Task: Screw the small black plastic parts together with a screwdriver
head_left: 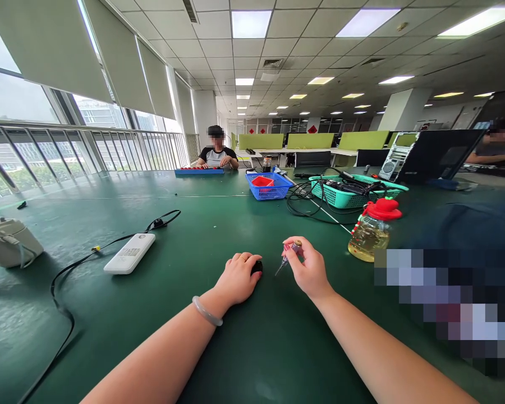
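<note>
My left hand lies on the green table, fingers curled over a small black object that is mostly hidden under them. A pale bangle sits on that wrist. Just to the right, my right hand pinches a small screwdriver by its handle. The thin tip slants down and left toward the black object and ends a short way from it.
A white power bank with a black cable lies to the left, a pale device at the far left. A bottle with a red lid, a blue basket and a teal basket stand behind. One person sits at the far end, another at the right.
</note>
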`<state>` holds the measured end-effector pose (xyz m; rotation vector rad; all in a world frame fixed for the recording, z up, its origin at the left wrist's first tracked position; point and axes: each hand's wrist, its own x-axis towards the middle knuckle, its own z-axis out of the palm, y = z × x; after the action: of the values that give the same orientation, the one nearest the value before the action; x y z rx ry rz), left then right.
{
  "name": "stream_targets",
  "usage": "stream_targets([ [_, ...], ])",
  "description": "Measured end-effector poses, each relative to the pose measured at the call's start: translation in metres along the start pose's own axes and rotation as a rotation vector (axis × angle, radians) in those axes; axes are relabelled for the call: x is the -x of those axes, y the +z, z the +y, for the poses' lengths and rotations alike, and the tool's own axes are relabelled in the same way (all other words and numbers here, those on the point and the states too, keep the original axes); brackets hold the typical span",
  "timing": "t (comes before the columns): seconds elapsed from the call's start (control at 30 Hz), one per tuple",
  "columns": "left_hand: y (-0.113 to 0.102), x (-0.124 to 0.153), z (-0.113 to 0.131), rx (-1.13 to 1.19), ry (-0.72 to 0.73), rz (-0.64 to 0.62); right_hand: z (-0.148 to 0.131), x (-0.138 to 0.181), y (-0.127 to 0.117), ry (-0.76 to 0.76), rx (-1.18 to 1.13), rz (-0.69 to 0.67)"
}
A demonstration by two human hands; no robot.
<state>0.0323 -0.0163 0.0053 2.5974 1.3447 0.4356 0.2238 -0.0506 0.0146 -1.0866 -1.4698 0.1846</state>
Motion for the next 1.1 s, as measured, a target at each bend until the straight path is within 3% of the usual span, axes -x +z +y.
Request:
stream_targets([
  [0.4,-0.006,0.001,-0.002,-0.094,-0.042,-0.003,0.003,-0.002,-0.001,0.042,-0.010,0.001],
  [0.67,-0.012,0.025,-0.007,-0.286,-0.163,-0.006,0.003,0.000,0.000,0.052,-0.031,-0.011],
  [0.77,-0.025,0.043,-0.029,-0.336,-0.237,-0.015,0.003,-0.001,0.000,0.053,-0.040,-0.011],
  [0.9,-0.056,0.072,-0.075,-0.410,-0.461,-0.029,0.001,-0.002,0.001,0.069,-0.050,-0.008],
  [1.1,-0.096,0.114,-0.135,-0.474,-0.630,0.069,-0.003,-0.003,0.001,0.078,-0.038,-0.006],
])
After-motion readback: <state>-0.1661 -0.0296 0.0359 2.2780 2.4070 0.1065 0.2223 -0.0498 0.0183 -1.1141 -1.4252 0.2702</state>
